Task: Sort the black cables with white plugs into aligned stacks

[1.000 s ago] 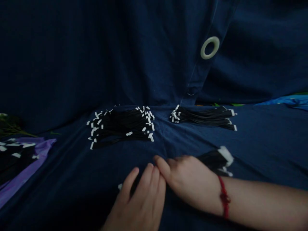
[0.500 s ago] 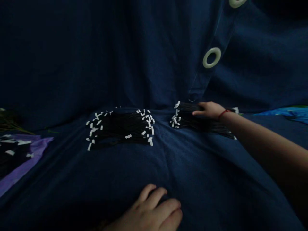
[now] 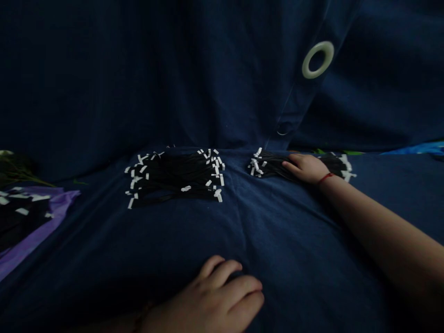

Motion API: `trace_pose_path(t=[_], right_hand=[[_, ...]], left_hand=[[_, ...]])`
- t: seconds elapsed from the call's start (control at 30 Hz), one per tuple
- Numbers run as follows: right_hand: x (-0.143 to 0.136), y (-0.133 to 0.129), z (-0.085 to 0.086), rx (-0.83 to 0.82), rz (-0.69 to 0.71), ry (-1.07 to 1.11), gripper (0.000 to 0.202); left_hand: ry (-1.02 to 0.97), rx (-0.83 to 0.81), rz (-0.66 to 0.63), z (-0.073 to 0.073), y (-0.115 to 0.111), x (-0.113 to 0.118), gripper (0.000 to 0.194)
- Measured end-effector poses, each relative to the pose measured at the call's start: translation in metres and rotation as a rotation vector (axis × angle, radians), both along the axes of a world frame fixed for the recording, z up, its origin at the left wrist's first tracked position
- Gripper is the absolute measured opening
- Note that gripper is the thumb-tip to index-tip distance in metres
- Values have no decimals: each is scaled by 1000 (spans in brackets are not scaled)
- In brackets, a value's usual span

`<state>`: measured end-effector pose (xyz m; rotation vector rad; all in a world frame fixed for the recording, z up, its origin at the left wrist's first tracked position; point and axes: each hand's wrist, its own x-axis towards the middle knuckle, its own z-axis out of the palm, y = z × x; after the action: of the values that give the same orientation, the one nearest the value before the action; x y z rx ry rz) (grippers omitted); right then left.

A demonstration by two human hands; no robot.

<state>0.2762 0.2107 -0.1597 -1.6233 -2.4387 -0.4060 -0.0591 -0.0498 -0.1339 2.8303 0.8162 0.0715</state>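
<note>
Bundle (image 3: 275,163), blk, wht-tipped, nr far edge of cloth (image 3: 291,240), under R hand (image 3: 307,168), part-curled; grip unclear. L hand (image 3: 225,296) half-open, palm down, nothing visible held.

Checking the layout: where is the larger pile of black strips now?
In the head view, the larger pile lies left of centre on the blue cloth, left of the smaller pile under the right hand.

This looks like an improvised spot indoors, perhaps in a home, though the view is too close and dim to settle it. A dark blue curtain (image 3: 190,69) with a pale ring eyelet (image 3: 306,70) hangs behind, matching blue cloth (image 3: 284,240) covers the surface below, and leafy stems (image 3: 21,170) and purple sheeting (image 3: 63,203) lie at the left.
</note>
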Motion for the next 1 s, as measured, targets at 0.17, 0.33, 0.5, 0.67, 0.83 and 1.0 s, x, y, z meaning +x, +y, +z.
trace_pose_path(t=[0.17, 0.33, 0.5, 0.67, 0.83, 1.0], right_hand=[[3, -5, -9, 45, 70, 19, 52], [-5, -11, -13, 231, 119, 45, 61], [-17, -19, -9, 307, 193, 102, 55], [-68, -46, 15, 297, 261, 227, 42], [-160, -101, 20, 55, 434, 345, 32], [-210, -125, -8, -125, 484, 485, 54]], left_hand=[[-30, 213, 156, -2, 43, -33, 45], [48, 471, 578, -12, 119, -108, 52], [94, 471, 574, -23, 142, -145, 52], [84, 511, 540, -26, 149, -143, 44], [23, 618, 524, -21, 148, -137, 28], [-8, 683, 489, -7, 144, -106, 30]])
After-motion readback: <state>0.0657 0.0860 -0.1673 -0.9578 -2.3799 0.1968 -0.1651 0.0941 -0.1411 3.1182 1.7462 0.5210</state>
